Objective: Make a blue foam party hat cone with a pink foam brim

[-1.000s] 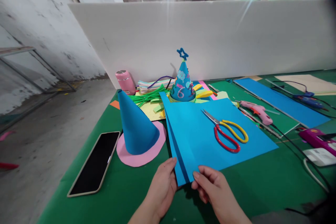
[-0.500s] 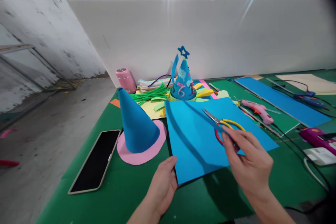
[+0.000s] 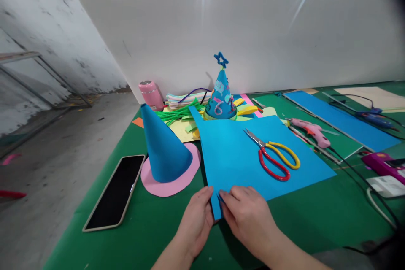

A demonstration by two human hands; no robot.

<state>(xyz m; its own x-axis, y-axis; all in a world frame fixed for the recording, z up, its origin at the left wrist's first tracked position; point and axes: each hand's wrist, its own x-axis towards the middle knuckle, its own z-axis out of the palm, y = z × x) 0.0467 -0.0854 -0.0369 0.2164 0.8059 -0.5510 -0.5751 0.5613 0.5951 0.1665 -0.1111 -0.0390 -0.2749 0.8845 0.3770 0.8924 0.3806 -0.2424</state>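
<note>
A narrow blue paper strip (image 3: 195, 114) lies along the left edge of a large blue sheet (image 3: 230, 156), its far end sticking out past the sheet's corner. My left hand (image 3: 198, 217) grips the sheet's near left corner, thumb on top. Close beside it, my right hand (image 3: 245, 215) pinches the strip's near end against the sheet. Red-and-yellow-handled scissors (image 3: 268, 152) rest on the sheet, apart from both hands. Left of the sheet stands a blue paper cone (image 3: 164, 152) on a pink paper disc (image 3: 172, 187).
A phone (image 3: 115, 194) lies at the left. Behind are a decorated cone hat (image 3: 220, 99), green pipe cleaners (image 3: 180, 113) and a pink bottle (image 3: 152, 95). At the right lie a pink glue gun (image 3: 311, 130), cables and another blue sheet (image 3: 341, 120). A white board (image 3: 253, 42) stands behind.
My right hand has moved left and down from above the scissors to beside my left hand. The strip, earlier raised and curved, now lies flatter along the sheet's left edge.
</note>
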